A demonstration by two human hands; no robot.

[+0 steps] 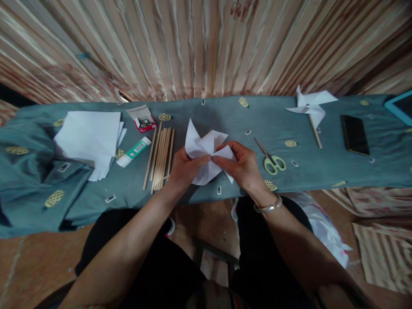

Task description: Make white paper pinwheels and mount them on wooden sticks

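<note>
A white paper pinwheel [209,140] is held up over the middle of the cloth-covered table, its folded blades curling toward the centre. My left hand [186,165] grips it from the left, thumb pressed near the centre. From the other side my right hand [240,165] pinches it, with the thumb also at the middle and fingers behind a blade. Both thumbs nearly meet there. Whatever lies under the thumbs is hidden. Just left of my left hand lie several wooden sticks [162,154]. Scissors with pale green handles [272,163] rest right of my right hand.
White paper sheets [90,133] are stacked at the left, near a glue stick [133,151] and an open red box of small metal pieces [143,120]. Toward the right lie a pinwheel on a stick [310,105], a dark phone [355,134] and a blue-edged device [401,109]. A curtain [193,51] hangs behind.
</note>
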